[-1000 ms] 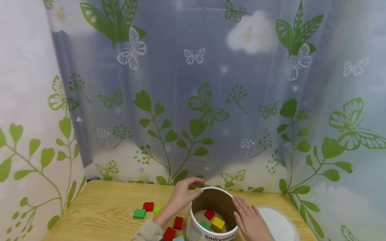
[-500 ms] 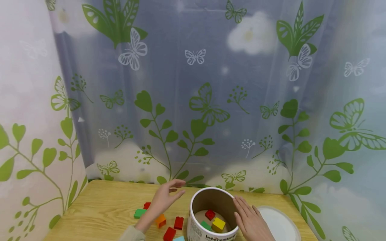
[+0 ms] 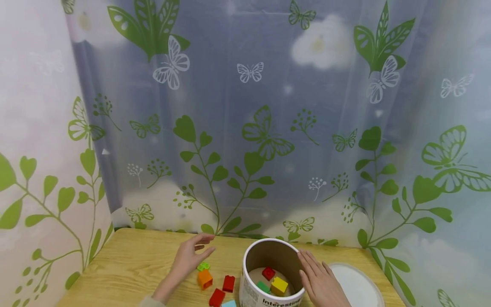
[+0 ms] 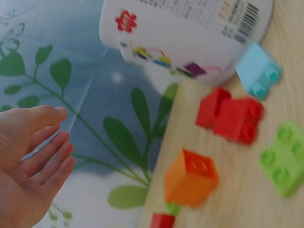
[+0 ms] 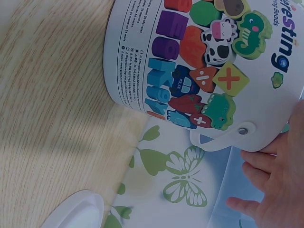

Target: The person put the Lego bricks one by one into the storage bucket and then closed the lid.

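A white round bucket (image 3: 251,294) stands on the table with its top off; inside lie a red block (image 3: 268,273), a yellow block (image 3: 279,286) and a green block (image 3: 263,287). My right hand (image 3: 321,277) rests against the bucket's right rim, fingers straight. In the right wrist view the hand (image 5: 280,166) touches the wall near the handle joint. My left hand (image 3: 189,258) is over the table left of the bucket, holding nothing, its fingers relaxed and apart. Near it are an orange block (image 3: 205,279), a lime green block (image 3: 203,266) and red blocks (image 3: 229,283).
A white lid (image 3: 356,283) lies right of the bucket. A light blue block (image 4: 259,70) sits close to the bucket's base, with another lime green block (image 4: 285,159) nearby. Behind the wooden table (image 3: 126,264) hangs a patterned curtain (image 3: 215,85).
My left hand has moved left from above the bucket's rim to over the blocks, now covering the green one at the far left. The right hand has stayed on the rim.
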The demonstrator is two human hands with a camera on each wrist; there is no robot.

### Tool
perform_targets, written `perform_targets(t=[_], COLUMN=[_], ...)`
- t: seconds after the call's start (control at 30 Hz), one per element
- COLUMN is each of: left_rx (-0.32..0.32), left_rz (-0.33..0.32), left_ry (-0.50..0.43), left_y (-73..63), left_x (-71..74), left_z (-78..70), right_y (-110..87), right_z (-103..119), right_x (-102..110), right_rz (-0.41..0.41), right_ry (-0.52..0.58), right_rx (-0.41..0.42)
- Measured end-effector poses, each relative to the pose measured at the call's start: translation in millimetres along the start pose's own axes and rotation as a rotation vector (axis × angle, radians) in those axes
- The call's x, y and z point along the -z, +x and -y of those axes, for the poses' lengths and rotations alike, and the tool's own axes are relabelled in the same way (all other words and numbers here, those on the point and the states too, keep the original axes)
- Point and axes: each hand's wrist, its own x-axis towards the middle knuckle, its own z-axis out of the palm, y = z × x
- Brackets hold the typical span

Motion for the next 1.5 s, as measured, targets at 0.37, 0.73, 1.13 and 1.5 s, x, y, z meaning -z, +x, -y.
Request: perform_targets(t=[0.37,0.73,1.13,1.5], left_rx=[0.132,0.201,0.242,0.157], left_rz=[0.010,0.051,0.141,0.265], left_ry=[0.073,0.243,0.304,0.276], left_y=[-19.7,-33.0,-39.4,-44.3], left_x=[22.7,41.5,46.9,50.6], left_z=[39.6,70.5,86.1,89.6], right_y=[0.8,1.2,1.4,1.3], right_z=[-0.3,-0.2,-1.0,0.1], right_x=[0.5,1.0,-0.4,-0.4], right_rz=[0.027,0.032,0.039,0.024], right_ry=[0.021,0.029,0.035,0.025], right_rx=[-0.016,-0.016,-0.017,-0.011])
